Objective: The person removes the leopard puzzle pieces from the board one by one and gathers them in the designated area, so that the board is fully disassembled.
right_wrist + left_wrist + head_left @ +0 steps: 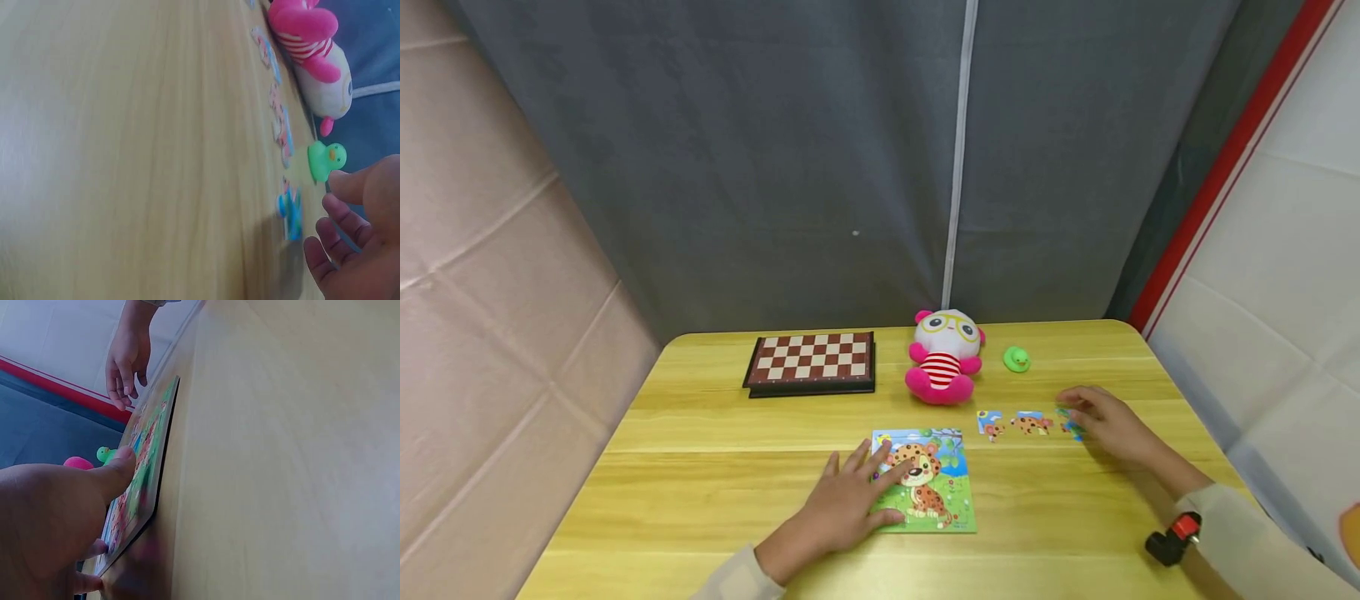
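Note:
The jigsaw puzzle board [955, 508], showing a cartoon leopard on grass, lies flat on the table near the middle. My left hand [844, 506] rests across its left part with fingers spread; in the left wrist view, the thumb [122, 464] reaches over the near edge. To the right lies a row of loose puzzle pieces: a corner piece with a sun [990, 423], a spotted body piece [1032, 423] and a blue-green piece [292, 215]. Beside that last piece hovers my right hand [365, 240], fingers loosely bent and holding nothing.
At the back left sits a brown-and-white chessboard box [812, 358]. A pink and white plush panda [943, 358] sits behind the puzzle, with a small green rubber duck [1017, 360] to its right. The wooden table [700, 467] meets a grey curtain [775, 208] at its back edge.

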`<state>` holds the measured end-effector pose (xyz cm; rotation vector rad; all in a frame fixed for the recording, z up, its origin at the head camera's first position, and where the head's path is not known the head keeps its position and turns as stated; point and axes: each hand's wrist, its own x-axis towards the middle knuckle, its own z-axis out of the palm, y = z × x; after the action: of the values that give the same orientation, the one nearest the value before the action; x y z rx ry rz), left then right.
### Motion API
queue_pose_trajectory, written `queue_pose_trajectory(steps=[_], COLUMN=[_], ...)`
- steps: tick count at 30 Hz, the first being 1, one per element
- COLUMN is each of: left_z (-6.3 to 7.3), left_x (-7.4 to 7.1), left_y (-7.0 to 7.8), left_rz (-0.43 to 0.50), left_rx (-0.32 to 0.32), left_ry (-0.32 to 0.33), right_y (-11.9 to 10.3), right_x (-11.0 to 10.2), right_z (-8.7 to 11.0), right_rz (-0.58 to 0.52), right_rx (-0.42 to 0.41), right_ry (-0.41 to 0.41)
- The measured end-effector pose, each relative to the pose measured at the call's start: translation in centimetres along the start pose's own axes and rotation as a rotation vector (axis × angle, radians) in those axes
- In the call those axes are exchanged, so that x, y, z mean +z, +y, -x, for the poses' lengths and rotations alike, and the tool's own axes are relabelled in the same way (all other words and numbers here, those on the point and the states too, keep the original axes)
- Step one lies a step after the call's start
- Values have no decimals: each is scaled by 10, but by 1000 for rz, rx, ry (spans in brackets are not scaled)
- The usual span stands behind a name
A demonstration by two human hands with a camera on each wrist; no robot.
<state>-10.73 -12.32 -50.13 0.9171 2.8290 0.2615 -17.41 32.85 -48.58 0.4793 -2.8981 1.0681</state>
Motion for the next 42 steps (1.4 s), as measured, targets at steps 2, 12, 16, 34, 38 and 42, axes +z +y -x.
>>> queue_pose_trajectory(steps=[2, 12, 16, 34, 38, 42], left_z=[0, -2, -2, 1, 1, 1], left_x=[0, -2, -5, -4, -2, -1], left_y=[-1, -12, -20, -31, -31, -30], left_rz=[3, 11, 23, 99, 93, 82], left_rx=[-5, -62, -76, -60, -62, -64], left_ry=[2, 5, -4, -29, -27, -31], right_y=[-4, -22, -30, -74, -84, -92], right_x=[0, 9, 14, 45, 54, 62], right_z=[0, -2, -3, -12, -13, -15], right_rz=[-6, -57, -80, -163, -176, -191], right_rx=[-10, -13, -33, -91, -86, -85], right_ry=[-2, -27, -34, -111, -147, -187])
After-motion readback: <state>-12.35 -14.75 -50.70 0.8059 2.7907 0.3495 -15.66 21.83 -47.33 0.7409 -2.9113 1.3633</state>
